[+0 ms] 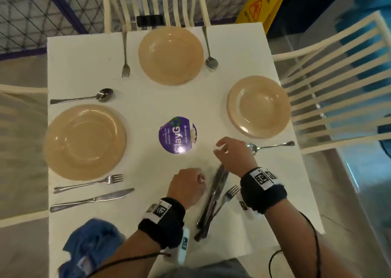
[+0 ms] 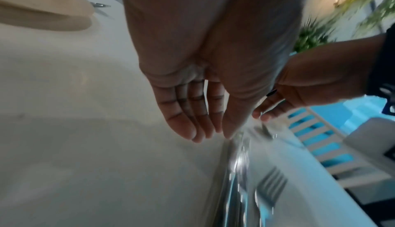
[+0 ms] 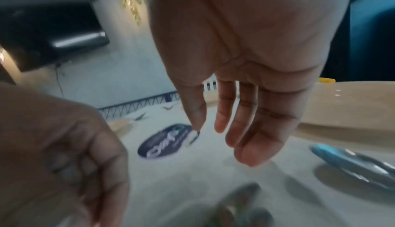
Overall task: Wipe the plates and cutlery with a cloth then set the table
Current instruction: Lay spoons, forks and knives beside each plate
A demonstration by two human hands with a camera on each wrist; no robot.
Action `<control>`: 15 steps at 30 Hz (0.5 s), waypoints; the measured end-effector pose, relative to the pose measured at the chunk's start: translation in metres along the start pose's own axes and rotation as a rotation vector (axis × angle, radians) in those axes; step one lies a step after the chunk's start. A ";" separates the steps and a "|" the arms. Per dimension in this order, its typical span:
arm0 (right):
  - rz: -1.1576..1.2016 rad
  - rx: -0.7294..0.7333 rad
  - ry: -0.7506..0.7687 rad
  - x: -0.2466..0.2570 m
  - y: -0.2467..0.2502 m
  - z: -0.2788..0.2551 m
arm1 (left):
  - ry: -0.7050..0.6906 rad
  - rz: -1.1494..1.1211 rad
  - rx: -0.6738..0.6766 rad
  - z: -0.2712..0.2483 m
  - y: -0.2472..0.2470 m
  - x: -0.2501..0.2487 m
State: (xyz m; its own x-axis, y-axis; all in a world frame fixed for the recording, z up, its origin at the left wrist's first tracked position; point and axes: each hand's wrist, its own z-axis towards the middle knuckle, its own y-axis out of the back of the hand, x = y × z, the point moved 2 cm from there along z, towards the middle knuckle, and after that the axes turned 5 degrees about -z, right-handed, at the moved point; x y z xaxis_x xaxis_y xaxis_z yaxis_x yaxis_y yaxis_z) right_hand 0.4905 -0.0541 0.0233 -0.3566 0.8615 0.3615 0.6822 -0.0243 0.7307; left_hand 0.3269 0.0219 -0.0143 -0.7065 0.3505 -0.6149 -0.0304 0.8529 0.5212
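Three beige plates sit on the white table [image 1: 80, 51]: left [image 1: 84, 142], far [image 1: 170, 55] and right [image 1: 259, 106]. A bundle of knives [image 1: 212, 199] lies near the front edge with a fork [image 1: 229, 193] beside it. My left hand [image 1: 201, 180] hovers just left of the knives, its fingers [image 2: 192, 125] loosely hanging and holding nothing. My right hand [image 1: 220, 148] is above the knife tips, fingers [image 3: 248, 146] relaxed and empty. A spoon [image 1: 252, 147] lies just right of it. The blue cloth [image 1: 93, 246] is crumpled at the front left.
Laid cutlery: a fork [image 1: 125, 66] and spoon [image 1: 210, 62] flank the far plate, a spoon [image 1: 103, 95], fork [image 1: 88, 184] and knife [image 1: 91, 199] lie by the left plate. A purple round sticker [image 1: 177, 135] marks the table's centre. White slatted chairs [image 1: 330, 83] surround it.
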 end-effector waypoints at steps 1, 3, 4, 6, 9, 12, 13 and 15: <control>-0.048 0.034 -0.019 -0.012 -0.009 -0.002 | 0.037 0.027 0.022 -0.008 -0.013 0.004; -0.139 0.072 -0.033 -0.027 -0.022 -0.005 | 0.101 0.071 0.038 -0.019 -0.033 0.010; -0.174 0.074 -0.034 -0.033 -0.027 -0.006 | 0.128 0.087 0.034 -0.023 -0.041 0.013; -0.216 0.058 -0.031 -0.038 -0.032 -0.006 | 0.163 0.122 -0.001 -0.028 -0.051 0.014; -0.232 0.029 -0.017 -0.040 -0.035 0.000 | 0.175 0.149 -0.043 -0.033 -0.060 0.009; -0.234 0.042 -0.007 -0.039 -0.036 0.005 | 0.176 0.198 -0.074 -0.036 -0.064 -0.001; -0.237 0.046 -0.006 -0.037 -0.036 0.006 | 0.179 0.212 -0.087 -0.037 -0.065 -0.002; -0.249 0.051 -0.004 -0.034 -0.037 0.008 | 0.203 0.237 -0.116 -0.038 -0.065 -0.006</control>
State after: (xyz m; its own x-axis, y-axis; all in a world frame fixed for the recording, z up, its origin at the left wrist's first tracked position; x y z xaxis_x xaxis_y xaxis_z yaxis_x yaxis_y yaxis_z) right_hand 0.4827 -0.0786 -0.0209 -0.5153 0.8396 0.1719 0.6053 0.2145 0.7666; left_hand 0.3058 -0.0508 -0.0222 -0.8297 0.4396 -0.3440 0.0793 0.7028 0.7070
